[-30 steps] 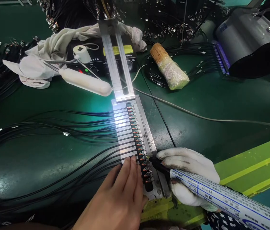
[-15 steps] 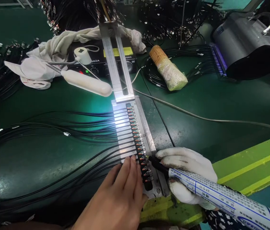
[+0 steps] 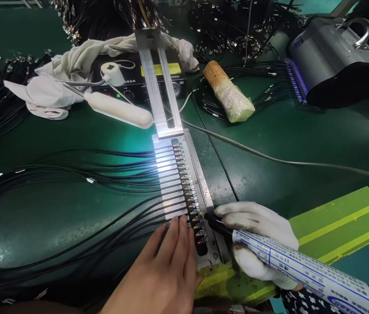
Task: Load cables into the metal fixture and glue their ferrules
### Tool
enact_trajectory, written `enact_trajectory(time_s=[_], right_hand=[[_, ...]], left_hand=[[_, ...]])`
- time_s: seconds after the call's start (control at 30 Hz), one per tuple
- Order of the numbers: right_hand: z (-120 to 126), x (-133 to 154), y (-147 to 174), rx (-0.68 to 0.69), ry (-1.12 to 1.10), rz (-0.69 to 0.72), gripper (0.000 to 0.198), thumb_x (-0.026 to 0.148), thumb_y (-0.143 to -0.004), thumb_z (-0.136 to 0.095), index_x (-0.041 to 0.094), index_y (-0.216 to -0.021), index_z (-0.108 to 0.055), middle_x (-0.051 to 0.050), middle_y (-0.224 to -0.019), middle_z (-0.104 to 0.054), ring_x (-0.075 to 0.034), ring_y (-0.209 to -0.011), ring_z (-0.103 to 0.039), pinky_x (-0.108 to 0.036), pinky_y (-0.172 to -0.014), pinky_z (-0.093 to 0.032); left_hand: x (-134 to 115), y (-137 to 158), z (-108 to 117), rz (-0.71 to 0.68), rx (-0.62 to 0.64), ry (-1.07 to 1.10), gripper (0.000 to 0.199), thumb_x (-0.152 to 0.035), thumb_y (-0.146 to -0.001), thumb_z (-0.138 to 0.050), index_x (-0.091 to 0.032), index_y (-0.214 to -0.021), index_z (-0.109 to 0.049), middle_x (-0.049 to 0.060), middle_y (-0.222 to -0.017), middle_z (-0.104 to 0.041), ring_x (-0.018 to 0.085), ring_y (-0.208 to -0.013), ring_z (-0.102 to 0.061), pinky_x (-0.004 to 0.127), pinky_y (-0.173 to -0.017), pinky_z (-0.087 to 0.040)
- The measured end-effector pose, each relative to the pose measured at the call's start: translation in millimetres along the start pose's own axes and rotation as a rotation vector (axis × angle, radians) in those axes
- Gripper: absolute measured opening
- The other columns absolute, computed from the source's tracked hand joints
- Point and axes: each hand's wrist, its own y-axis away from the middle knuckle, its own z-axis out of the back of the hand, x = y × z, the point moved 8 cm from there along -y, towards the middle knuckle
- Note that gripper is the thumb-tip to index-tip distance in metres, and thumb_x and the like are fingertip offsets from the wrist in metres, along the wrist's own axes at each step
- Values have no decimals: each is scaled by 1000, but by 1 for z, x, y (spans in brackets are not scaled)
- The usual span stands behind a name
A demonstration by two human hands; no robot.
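A metal jig (image 3: 170, 205) lies on the bench and holds a row of small cable-end connectors (image 3: 188, 187). Black cables (image 3: 128, 190) run leftward from them. My bare left hand (image 3: 165, 266) rests on the lower part of the jig with its fingers stretched out, the fingertips touching the cables beside the connectors. My right hand (image 3: 259, 244), in a white glove with worn fingertips, is closed around a white labelled glue tube (image 3: 305, 266). The tube's black nozzle points left, its tip close to the lower connectors. Whether the tip touches one I cannot tell.
Above the jig stands a slotted metal bracket (image 3: 153, 78) before a black control box (image 3: 132, 93). A white handheld tool (image 3: 119, 110), a cloth (image 3: 52, 98), a plastic-wrapped wooden handle (image 3: 228, 91) and a grey metal hood with purple light (image 3: 331, 61) surround it. Yellow-green boards (image 3: 341, 222) lie at right.
The nozzle tip has shifted slightly right and down along the connector row. My left hand stays on the jig. The whole view has moved slightly.
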Motion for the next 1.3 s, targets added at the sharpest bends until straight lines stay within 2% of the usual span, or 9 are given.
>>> enact_trajectory(time_s=[0.3, 0.5, 0.77, 0.93, 1.13, 1.3], right_hand=[[-3, -4, -2, 13, -21, -5, 22, 25, -79, -63, 13, -97, -66, -10, -98, -72, -21, -92, -70, -31, -79, -61], [-3, -3, -2, 3, -9, -16, 22, 26, -80, -61, 14, -97, -67, -10, -97, -73, -21, -91, -70, -31, -78, -61], [0, 1, -1, 12, -13, 11, 21, 26, -79, -61, 13, -95, -67, -10, -95, -73, -20, -88, -71, -29, -77, -61], [-1, 0, -1, 22, -10, 6, 22, 27, -80, -61, 13, -96, -67, -10, -97, -73, -20, -90, -71, -30, -77, -61], [-1, -1, -1, 21, -6, 6, 21, 27, -80, -61, 14, -96, -66, -10, -96, -73, -19, -89, -71, -29, -76, -60], [-2, 0, -1, 36, 9, 3, 22, 27, -80, -59, 14, -97, -66, -10, -98, -73, -19, -89, -71, -29, -76, -60]], left_hand=[[3, -2, 1, 17, -25, 18, 36, -32, -95, -47, -11, -116, -66, 12, -122, -66, 27, -116, -59, 39, -99, -43], [3, -5, 1, -33, -119, 16, 38, -36, -92, -50, -9, -110, -68, 14, -116, -69, 28, -107, -64, 39, -92, -47], [2, -2, 1, -51, -56, 0, 46, -45, -82, -62, -12, -114, -68, 13, -119, -68, 30, -109, -62, 40, -94, -45], [3, -1, 3, -23, -85, -9, 46, -42, -79, -66, -10, -112, -68, 14, -120, -67, 30, -110, -62, 41, -97, -41], [3, -1, 1, -46, -88, -2, 44, -40, -80, -64, -11, -113, -67, 13, -120, -67, 29, -110, -62, 40, -95, -41], [4, -5, 1, -19, -62, -15, 35, -33, -86, -56, -12, -112, -68, 12, -119, -67, 28, -110, -63, 40, -95, -42]])
